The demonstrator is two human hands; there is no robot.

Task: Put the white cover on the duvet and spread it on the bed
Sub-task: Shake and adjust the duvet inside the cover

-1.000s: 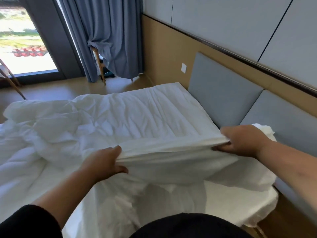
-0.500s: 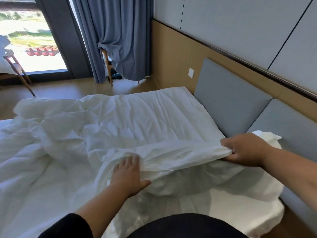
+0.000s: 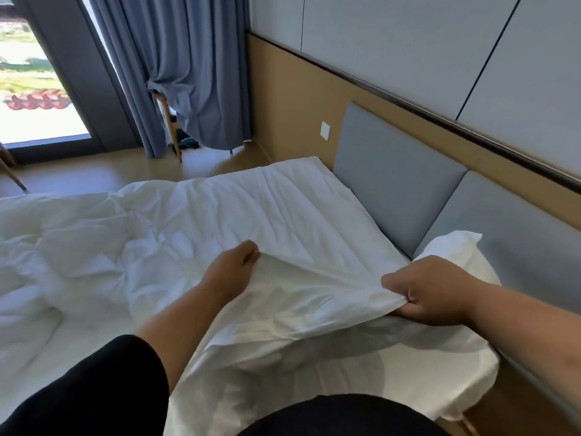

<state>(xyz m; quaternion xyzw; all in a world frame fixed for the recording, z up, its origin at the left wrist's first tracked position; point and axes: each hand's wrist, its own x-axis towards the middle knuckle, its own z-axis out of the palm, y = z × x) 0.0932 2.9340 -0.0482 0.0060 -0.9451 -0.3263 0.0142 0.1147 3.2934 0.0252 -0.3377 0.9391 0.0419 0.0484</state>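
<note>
A white duvet cover (image 3: 308, 291) lies over the near right part of the bed (image 3: 424, 382), its edge lifted. My right hand (image 3: 427, 291) grips that edge in a fist near the headboard. My left hand (image 3: 232, 265) is closed on a fold of the same cover farther left, toward the bed's middle. The crumpled white duvet (image 3: 78, 247) is bunched across the left half of the bed. Whether the duvet reaches inside the cover is hidden under the fabric.
A grey padded headboard (image 3: 393, 190) runs along the right side, below a wood wall panel with a white switch (image 3: 325, 130). Blue curtains (image 3: 188, 73) and a wooden chair (image 3: 171, 127) stand by the window at the far left. Bare floor lies beyond the bed.
My left hand has lifted off the flattened cover, moved up and away from me, and closed on a fold. My right hand stays gripping the edge. The view has shifted slightly left.
</note>
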